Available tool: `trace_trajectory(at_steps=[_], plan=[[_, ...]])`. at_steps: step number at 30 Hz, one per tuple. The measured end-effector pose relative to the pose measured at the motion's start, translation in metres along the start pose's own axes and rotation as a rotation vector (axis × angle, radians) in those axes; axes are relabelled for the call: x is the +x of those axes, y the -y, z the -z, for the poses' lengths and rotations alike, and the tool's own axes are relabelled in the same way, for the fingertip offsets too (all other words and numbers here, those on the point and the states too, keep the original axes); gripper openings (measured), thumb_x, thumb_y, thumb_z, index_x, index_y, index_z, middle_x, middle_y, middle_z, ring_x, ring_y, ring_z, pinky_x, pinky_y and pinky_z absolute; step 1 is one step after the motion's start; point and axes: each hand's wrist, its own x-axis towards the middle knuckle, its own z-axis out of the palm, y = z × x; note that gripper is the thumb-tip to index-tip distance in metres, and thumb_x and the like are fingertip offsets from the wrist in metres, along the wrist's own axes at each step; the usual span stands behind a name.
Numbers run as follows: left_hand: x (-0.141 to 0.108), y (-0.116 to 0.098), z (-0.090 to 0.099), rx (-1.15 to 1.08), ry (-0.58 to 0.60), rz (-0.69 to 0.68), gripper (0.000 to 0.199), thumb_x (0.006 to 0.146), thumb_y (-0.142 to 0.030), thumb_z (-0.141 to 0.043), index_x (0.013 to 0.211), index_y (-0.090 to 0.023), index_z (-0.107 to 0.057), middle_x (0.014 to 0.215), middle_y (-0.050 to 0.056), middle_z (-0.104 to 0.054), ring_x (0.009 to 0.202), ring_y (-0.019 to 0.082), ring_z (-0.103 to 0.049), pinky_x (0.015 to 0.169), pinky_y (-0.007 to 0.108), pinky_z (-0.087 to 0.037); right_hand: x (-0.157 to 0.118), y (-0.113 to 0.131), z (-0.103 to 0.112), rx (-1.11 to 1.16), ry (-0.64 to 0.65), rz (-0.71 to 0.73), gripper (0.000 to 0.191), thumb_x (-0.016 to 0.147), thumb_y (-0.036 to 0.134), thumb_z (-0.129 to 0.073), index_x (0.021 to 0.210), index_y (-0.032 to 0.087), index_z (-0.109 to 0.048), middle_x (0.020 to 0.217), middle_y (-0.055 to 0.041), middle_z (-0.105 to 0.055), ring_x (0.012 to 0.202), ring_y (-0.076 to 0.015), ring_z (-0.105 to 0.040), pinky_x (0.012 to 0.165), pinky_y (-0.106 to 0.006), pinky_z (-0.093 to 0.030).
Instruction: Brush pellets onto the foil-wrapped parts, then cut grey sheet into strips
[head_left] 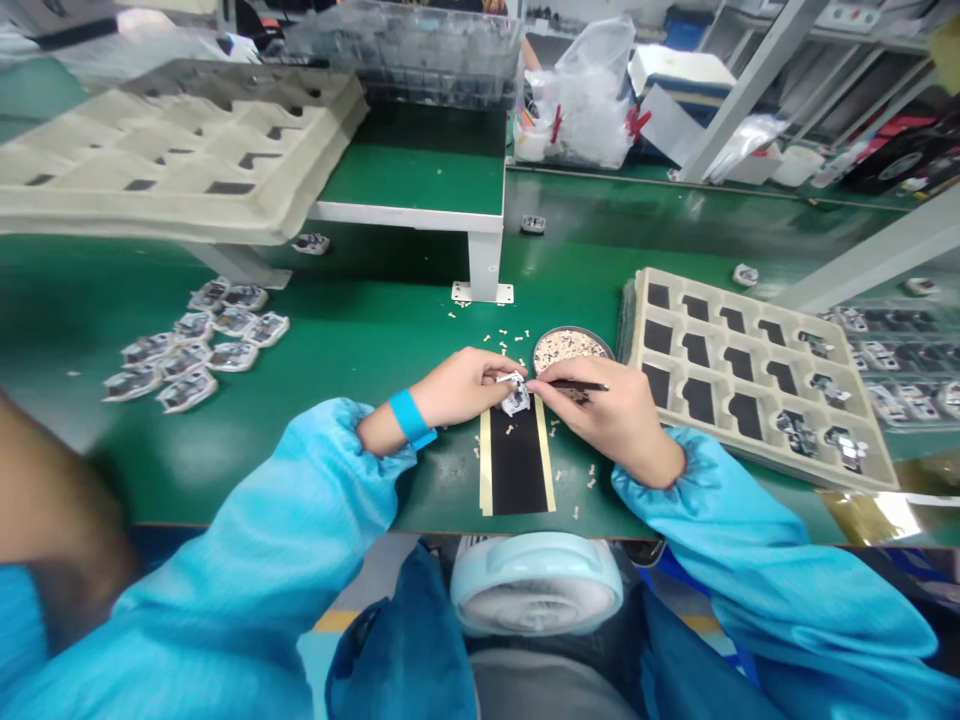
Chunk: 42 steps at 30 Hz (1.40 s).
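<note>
Near the middle of the bench, my left hand (466,385) grips a small white and grey part (514,396) at its left side. My right hand (611,410) is closed around a thin dark tool (581,385), with its fingertips at the part's right edge. Below the part lies a black strip (519,470) with pale yellow borders. A round dish (573,345) of tiny beige pieces sits just behind my right hand, which hides its front. More tiny pieces are scattered around the strip.
Several similar parts (184,360) lie grouped at the left. At the right is a compartment tray (750,350), partly filled. A larger tray (187,140) rests on a raised shelf (420,165). Another person's arm (52,500) shows at the left edge. A fan (536,585) stands below the bench edge.
</note>
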Motion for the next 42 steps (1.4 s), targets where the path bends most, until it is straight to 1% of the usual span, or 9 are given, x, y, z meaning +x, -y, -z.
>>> trace_trajectory(at_steps=[7, 14, 20, 24, 27, 29, 32, 35, 42], plan=[[-0.001, -0.004, 0.004, -0.052, 0.008, 0.049, 0.034, 0.084, -0.017, -0.062, 0.115, -0.013, -0.075, 0.096, 0.008, -0.079, 0.081, 0.019, -0.072, 0.073, 0.027, -0.056, 0.002, 0.002, 0.010, 0.266, -0.101, -0.132, 0.013, 0.088, 0.035, -0.075, 0.092, 0.023, -0.073, 0.090, -0.0033, -0.077, 0.081, -0.0190, -0.072, 0.075, -0.033, -0.060], [-0.001, -0.002, 0.008, -0.104, 0.034, 0.042, 0.037, 0.086, -0.023, -0.067, 0.122, -0.014, -0.073, 0.110, 0.009, -0.077, 0.100, 0.024, -0.074, 0.089, 0.034, -0.058, 0.003, -0.006, 0.012, 0.280, -0.010, -0.260, 0.020, 0.086, 0.040, -0.076, 0.089, 0.021, -0.072, 0.083, -0.0022, -0.074, 0.068, -0.0155, -0.069, 0.065, -0.029, -0.057], [-0.001, -0.003, 0.013, -0.202, -0.016, 0.053, 0.050, 0.082, -0.038, -0.076, 0.125, -0.014, -0.071, 0.114, 0.010, -0.076, 0.104, 0.026, -0.073, 0.099, 0.040, -0.057, 0.012, -0.005, 0.014, 0.756, -0.010, -0.514, 0.039, 0.086, 0.057, -0.071, 0.083, 0.020, -0.058, 0.075, -0.0024, -0.073, 0.065, -0.0167, -0.071, 0.059, -0.029, -0.060], [-0.001, -0.010, 0.016, -0.198, -0.021, 0.136, 0.062, 0.076, -0.047, -0.081, 0.128, -0.015, -0.068, 0.109, 0.011, -0.078, 0.099, 0.027, -0.075, 0.099, 0.041, -0.058, 0.017, -0.011, 0.053, 0.767, -0.196, -0.515, 0.053, 0.098, 0.069, -0.040, 0.076, 0.022, -0.052, 0.077, -0.0049, -0.073, 0.063, -0.0155, -0.070, 0.059, -0.029, -0.060], [-0.002, -0.015, 0.018, -0.240, -0.004, 0.167, 0.069, 0.071, -0.050, -0.085, 0.130, -0.018, -0.067, 0.111, 0.010, -0.077, 0.102, 0.028, -0.074, 0.098, 0.040, -0.058, 0.004, -0.021, 0.109, 0.404, -0.552, -0.513, 0.053, 0.100, 0.067, -0.035, 0.086, 0.022, -0.060, 0.075, -0.0031, -0.071, 0.057, -0.0134, -0.065, 0.053, -0.027, -0.053], [-0.003, -0.017, 0.018, -0.285, 0.000, 0.166, 0.073, 0.069, -0.050, -0.087, 0.131, -0.019, -0.066, 0.115, 0.011, -0.076, 0.107, 0.030, -0.073, 0.100, 0.041, -0.057, -0.014, -0.029, 0.149, 0.074, -0.671, -0.526, 0.047, 0.098, 0.063, -0.046, 0.091, 0.022, -0.067, 0.071, -0.0025, -0.069, 0.057, -0.0138, -0.063, 0.053, -0.027, -0.049], [-0.003, -0.016, 0.017, -0.354, 0.000, 0.134, 0.072, 0.068, -0.048, -0.088, 0.129, -0.019, -0.064, 0.122, 0.012, -0.073, 0.114, 0.030, -0.070, 0.103, 0.042, -0.056, -0.050, -0.042, 0.189, -0.317, -0.349, -0.638, 0.032, 0.086, 0.051, -0.069, 0.082, 0.020, -0.074, 0.065, -0.0016, -0.067, 0.057, -0.0162, -0.061, 0.054, -0.029, -0.045], [-0.003, -0.014, 0.012, -0.393, -0.042, 0.104, 0.059, 0.070, -0.045, -0.088, 0.117, -0.018, -0.065, 0.114, 0.011, -0.076, 0.104, 0.028, -0.073, 0.096, 0.040, -0.059, -0.088, -0.054, 0.193, -0.500, 0.049, -0.804, 0.023, 0.082, 0.043, -0.072, 0.080, 0.020, -0.077, 0.067, -0.0037, -0.072, 0.062, -0.0201, -0.065, 0.057, -0.030, -0.045], [-0.006, -0.022, 0.000, -0.408, -0.072, 0.096, 0.053, 0.068, -0.039, -0.089, 0.112, -0.019, -0.068, 0.106, 0.008, -0.077, 0.089, 0.024, -0.076, 0.081, 0.033, -0.062, -0.127, -0.072, 0.179, -0.559, 0.121, -0.860, 0.033, 0.089, 0.042, -0.062, 0.107, 0.020, -0.078, 0.104, -0.0114, -0.078, 0.093, -0.0299, -0.072, 0.078, -0.036, -0.053]])
